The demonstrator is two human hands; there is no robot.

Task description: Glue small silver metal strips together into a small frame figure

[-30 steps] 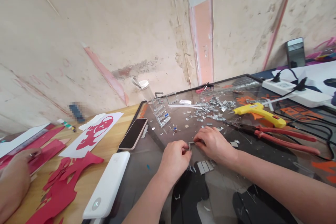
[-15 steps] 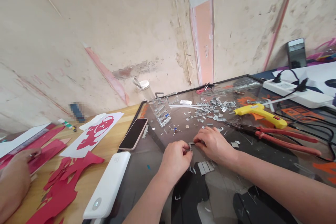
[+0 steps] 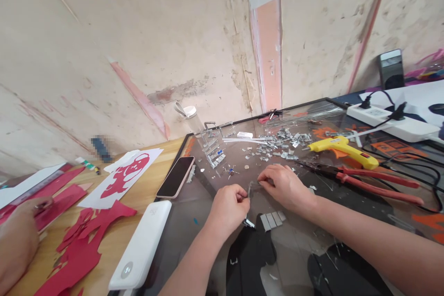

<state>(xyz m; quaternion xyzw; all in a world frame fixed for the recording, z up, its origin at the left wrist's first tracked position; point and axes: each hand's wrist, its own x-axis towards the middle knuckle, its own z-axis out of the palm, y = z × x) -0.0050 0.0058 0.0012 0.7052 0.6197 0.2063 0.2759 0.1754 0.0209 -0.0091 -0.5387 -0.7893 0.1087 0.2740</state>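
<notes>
My left hand (image 3: 229,206) is closed in a pinch on a thin, silvery bent strip (image 3: 250,187), blurred and small. Across from it, the pinched fingertips of my right hand (image 3: 282,186) meet the strip's other end. Just below my left fingers lies a small shiny metal piece (image 3: 249,223). A row of flat grey metal pieces (image 3: 272,220) rests on the dark glassy tabletop, under my right hand. Beyond the hands is a small wire figure with a blue part (image 3: 231,172), near a little structure of metal pieces (image 3: 218,159).
A heap of metal bits (image 3: 284,142) lies farther back. Red-handled pliers (image 3: 378,182), a yellow glue gun (image 3: 343,148) and a power strip (image 3: 391,122) are at right. Left are a phone (image 3: 176,176), a power bank (image 3: 141,245), red paper scraps (image 3: 76,254) and another person's hand (image 3: 24,222).
My hands have drawn slightly apart, the left one shifting a little left. The strip between them now looks bent and blurred. The shiny piece below my left fingers shows more clearly.
</notes>
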